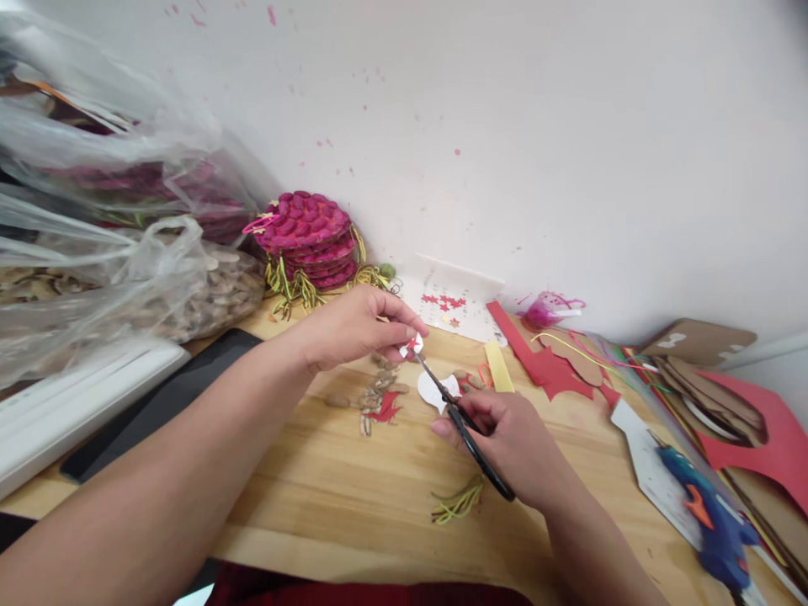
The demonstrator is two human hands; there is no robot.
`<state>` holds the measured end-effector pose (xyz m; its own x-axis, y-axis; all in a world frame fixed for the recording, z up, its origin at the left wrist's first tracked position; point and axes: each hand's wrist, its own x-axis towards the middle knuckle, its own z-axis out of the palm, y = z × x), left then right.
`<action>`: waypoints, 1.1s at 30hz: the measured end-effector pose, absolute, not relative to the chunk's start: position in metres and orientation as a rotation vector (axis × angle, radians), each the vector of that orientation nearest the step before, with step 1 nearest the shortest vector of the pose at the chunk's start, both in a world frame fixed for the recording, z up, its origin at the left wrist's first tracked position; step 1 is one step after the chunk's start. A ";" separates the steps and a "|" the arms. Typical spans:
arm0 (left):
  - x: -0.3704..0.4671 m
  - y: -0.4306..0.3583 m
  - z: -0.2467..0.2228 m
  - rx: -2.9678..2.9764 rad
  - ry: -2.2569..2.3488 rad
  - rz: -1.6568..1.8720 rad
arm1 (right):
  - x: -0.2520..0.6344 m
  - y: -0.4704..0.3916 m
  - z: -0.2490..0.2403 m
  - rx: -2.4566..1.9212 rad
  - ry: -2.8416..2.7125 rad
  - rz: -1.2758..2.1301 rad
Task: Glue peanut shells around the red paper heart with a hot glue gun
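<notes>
My left hand [369, 324] pinches a small white paper piece [412, 344] with a bit of red on it. A pair of scissors [464, 427] with black handles is gripped in my right hand [502, 438], and its tips meet the paper at my left fingertips. Below the blades lies a white paper scrap [434, 390]. On the wooden table [328, 505] under my hands are brown seed shells [379, 387] and red paper scraps [385, 407]. Small red stars [451, 301] rest on a white sheet [480, 282] by the wall.
Magenta shell-covered discs [306, 240] are stacked at the back, beside plastic bags [189, 278] of shells. A dark flat tablet-like slab [189, 396] lies left. Rightward are red paper offcuts [555, 370], a blue glue gun [713, 513] and cardboard [700, 341]. Yellow-green string [458, 502] lies near the front.
</notes>
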<state>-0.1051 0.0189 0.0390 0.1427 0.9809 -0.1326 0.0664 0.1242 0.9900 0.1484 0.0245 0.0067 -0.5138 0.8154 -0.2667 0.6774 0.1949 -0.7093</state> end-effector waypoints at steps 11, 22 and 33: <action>-0.103 0.017 0.039 1.211 1.193 1.052 | 0.147 0.025 0.006 -1.466 -2.289 1.216; -0.102 0.019 0.036 1.190 1.178 1.031 | 0.146 0.024 0.005 -1.416 -2.296 1.163; -0.101 0.023 0.029 1.088 1.224 1.127 | 0.145 0.025 0.002 -1.459 -2.235 1.198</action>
